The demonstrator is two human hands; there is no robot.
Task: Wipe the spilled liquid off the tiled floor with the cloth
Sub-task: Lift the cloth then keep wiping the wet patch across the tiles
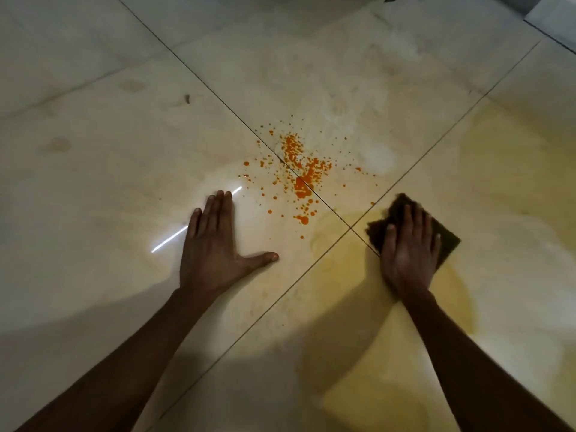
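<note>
Orange spilled liquid (300,179) lies in drops and small puddles on the pale tiled floor (109,151), across a grout line near the middle of the view. A dark brown cloth (397,210) lies flat on the floor to the right of the spill. My right hand (408,254) presses flat on the cloth, fingers spread, covering most of it. My left hand (215,244) rests flat on the bare tile left of the spill, fingers together, thumb out, holding nothing.
Yellowish wet smears (405,322) cover the tiles around and below the cloth. Dark grout lines cross just left of the cloth (352,227). A bright light streak reflects by my left hand (168,241). A pale edge shows at the top right (554,17).
</note>
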